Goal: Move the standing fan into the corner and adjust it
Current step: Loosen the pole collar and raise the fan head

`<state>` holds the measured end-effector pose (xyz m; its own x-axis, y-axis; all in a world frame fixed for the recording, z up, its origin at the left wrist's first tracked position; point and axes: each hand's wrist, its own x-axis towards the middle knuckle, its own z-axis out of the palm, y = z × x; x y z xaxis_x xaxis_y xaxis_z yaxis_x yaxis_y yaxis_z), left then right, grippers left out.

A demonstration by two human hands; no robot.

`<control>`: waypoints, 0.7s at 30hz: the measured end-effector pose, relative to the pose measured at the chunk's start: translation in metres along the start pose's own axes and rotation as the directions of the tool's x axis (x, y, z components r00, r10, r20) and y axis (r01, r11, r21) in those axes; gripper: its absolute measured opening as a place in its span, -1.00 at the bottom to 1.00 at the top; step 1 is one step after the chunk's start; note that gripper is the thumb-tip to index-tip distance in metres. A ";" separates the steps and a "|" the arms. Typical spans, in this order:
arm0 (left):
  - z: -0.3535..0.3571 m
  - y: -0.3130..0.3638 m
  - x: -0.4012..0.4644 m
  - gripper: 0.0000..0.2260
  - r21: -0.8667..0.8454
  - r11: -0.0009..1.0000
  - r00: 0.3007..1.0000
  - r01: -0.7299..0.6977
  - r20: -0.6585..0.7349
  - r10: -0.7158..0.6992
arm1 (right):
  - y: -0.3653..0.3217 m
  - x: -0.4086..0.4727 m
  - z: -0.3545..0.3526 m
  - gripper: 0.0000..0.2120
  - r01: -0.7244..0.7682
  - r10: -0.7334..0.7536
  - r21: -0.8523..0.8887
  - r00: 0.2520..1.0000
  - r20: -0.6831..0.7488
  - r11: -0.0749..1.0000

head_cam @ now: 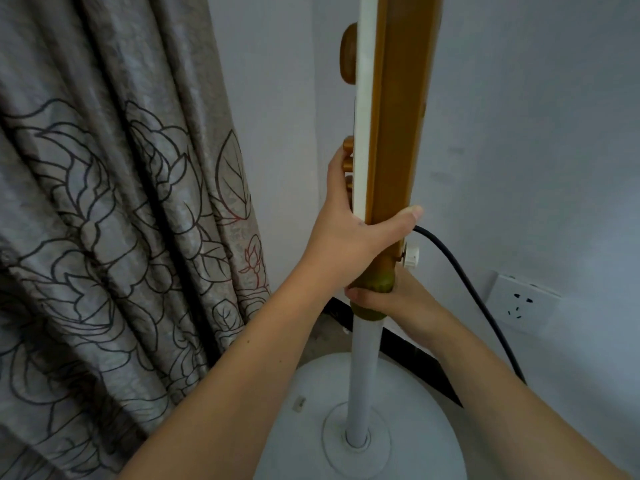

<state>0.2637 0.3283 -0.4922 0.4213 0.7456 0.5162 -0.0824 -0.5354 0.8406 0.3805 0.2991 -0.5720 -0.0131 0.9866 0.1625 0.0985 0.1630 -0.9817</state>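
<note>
Two bare forearms reach forward from the bottom edge. Below them sits the fan's base (408, 427), a smooth, round, pale disc on the floor, with a raised ring where the pole (362, 375) enters it. The pole is a plain white tube, upright. Above it a glossy olive-brown collar widens into the fan's column (398, 133), a long flat-sided housing in amber-brown plastic with a white face strip along its left edge; rounded brown knobs (349, 53) stand out from that strip. The fan head is out of view.

The right hand (391, 296) wraps the collar from behind, fingers clenched around it. The left hand (349, 233) grasps the column just above, thumb across the near face, fingers curled over the lower knobs on the left side. A small white ribbed screw (412, 258) juts from the column's right side, beside the left thumb. A smooth black cord (485, 306) leaves the column there and arcs down to the right.

To the left hangs a curtain (104, 202), heavy grey-beige fabric in deep folds, printed with dark outlined flowers and leaves. Behind stand matt pale walls meeting in a corner, a white socket (523, 303) low on the right wall, and a dark skirting strip. The fan stands close to this corner, between curtain and socket
</note>
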 end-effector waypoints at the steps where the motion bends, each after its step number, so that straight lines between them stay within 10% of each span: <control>1: 0.000 -0.001 0.000 -0.21 -0.002 1.000 1.000 -0.002 0.001 0.002 | 0.005 -0.001 0.008 -0.80 0.053 -0.059 -0.051 0.991 -0.120 0.997; 5: -0.001 -0.001 0.001 -0.18 -0.003 1.000 1.000 -0.001 -0.006 0.001 | 0.020 -0.003 0.035 -0.72 0.192 -0.206 -0.077 0.873 -0.441 0.978; 9: -0.001 0.001 0.000 -0.18 -0.010 1.000 1.000 0.001 -0.002 -0.001 | 0.006 0.001 0.005 -0.85 0.045 -0.047 -0.042 0.997 -0.066 0.998; 14: 0.001 0.002 -0.002 -0.19 -0.007 1.000 1.000 0.006 -0.004 -0.006 | -0.004 0.008 -0.012 -0.76 -0.074 0.057 0.062 0.970 0.238 0.995; 21: 0.000 0.001 0.000 -0.18 -0.023 1.000 1.000 0.011 -0.018 -0.011 | 0.025 -0.006 0.039 -0.64 0.194 -0.210 -0.081 0.865 -0.455 0.978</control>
<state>0.2633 0.3281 -0.4912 0.4056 0.7589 0.5095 -0.0988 -0.5177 0.8498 0.3447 0.2969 -0.6010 0.4210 0.8182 0.3915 0.1745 0.3505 -0.9202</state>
